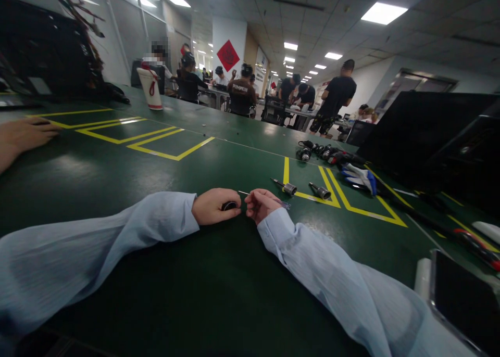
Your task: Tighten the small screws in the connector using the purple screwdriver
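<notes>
From here I see a yellow-taped green tabletop (pixel 234 159) in a lit office (pixel 312 32). My right hand (pixel 262 204) pinches a slim screwdriver (pixel 244 192); at that hand's nine o'clock, my left hand (pixel 213 207) grips a black round part (pixel 229 205).

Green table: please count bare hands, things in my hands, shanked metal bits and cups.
Bare hands: 3 (left hand, right hand, co-worker's hand)
In your hands: 2 (dark round piece, thin tool)
Shanked metal bits: 2
Cup: 1
Total: 8
</notes>
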Motion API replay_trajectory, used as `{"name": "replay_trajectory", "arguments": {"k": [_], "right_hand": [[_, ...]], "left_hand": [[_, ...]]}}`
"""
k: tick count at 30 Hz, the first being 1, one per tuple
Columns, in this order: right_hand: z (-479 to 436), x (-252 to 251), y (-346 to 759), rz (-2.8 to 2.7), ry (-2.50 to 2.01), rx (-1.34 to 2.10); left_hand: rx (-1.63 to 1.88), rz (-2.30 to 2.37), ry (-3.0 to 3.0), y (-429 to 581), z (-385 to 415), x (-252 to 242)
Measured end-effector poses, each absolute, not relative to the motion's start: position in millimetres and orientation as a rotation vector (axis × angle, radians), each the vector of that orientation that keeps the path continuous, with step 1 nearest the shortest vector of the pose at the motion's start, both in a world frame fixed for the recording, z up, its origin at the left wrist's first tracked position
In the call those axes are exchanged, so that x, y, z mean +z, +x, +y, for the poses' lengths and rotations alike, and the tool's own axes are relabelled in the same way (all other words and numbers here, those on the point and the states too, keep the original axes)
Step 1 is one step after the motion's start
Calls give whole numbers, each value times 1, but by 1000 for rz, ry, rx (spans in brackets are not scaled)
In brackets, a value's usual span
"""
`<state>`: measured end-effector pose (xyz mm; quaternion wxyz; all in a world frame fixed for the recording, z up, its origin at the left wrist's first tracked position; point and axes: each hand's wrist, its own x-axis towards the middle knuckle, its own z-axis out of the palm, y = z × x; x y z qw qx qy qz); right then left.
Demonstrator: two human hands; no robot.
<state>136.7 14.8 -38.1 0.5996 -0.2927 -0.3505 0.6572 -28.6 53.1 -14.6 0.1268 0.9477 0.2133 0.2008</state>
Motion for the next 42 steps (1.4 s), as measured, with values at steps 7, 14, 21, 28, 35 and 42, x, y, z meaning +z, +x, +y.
{"name": "replay_trajectory", "arguments": {"k": [7,14,21,28,35,42], "right_hand": [[14,-42,132,-1430,-1164,749],[16,-13,132,-2480,-1600,205],[8,-10,124,-2570,-1616,-73],[3,-10,123,-2620,-1580,-168],[0,-8,123,-2617,-1561,-166],[3,-14,122,-2599,-1541,-181]], "left_hand": [[547,728,2886,-27,51,-15],[480,857,2950,-27,44,-13],[469,910,3026,-29,43,-10],[468,950,2959,-32,45,-11],[447,946,2944,-33,46,-10],[431,817,2962,-38,56,-11]]}}
